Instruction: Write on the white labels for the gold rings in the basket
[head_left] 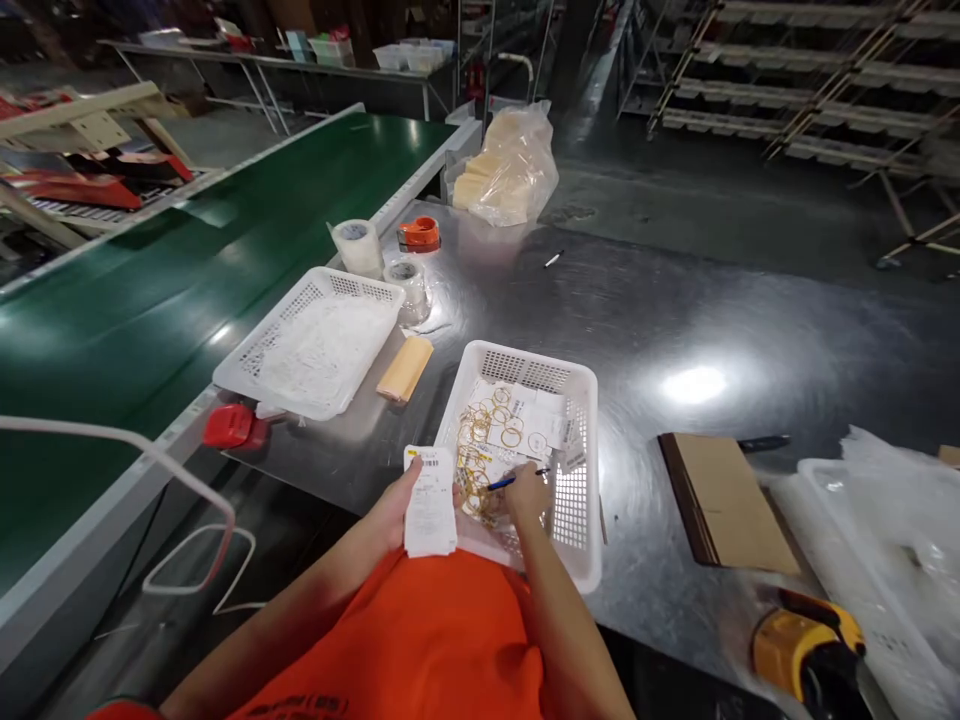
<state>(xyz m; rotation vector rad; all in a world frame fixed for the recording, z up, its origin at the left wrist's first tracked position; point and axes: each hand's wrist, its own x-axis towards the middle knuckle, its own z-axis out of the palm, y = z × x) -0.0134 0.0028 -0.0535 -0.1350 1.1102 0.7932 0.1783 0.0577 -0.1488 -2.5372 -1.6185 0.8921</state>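
Note:
My left hand [394,505] is closed around a stack of white printed labels [430,505], held upright beside the basket. Inside the white plastic basket [583,470] lie several thin gold rings [480,430] and white printed slips [536,415]. My right hand [529,492] is down in that basket with a blue pen [504,482] in its grip. The right fingertips are partly hidden, so whether they also touch the rings or slips cannot be made out.
Left of the basket are a folded tan stack [406,368], a second white basket [315,345] of clear bags, and tape rolls [358,247]. A green conveyor [247,220] runs along the left. Brown cardboard [731,500] and a yellow tape dispenser [787,645] lie right.

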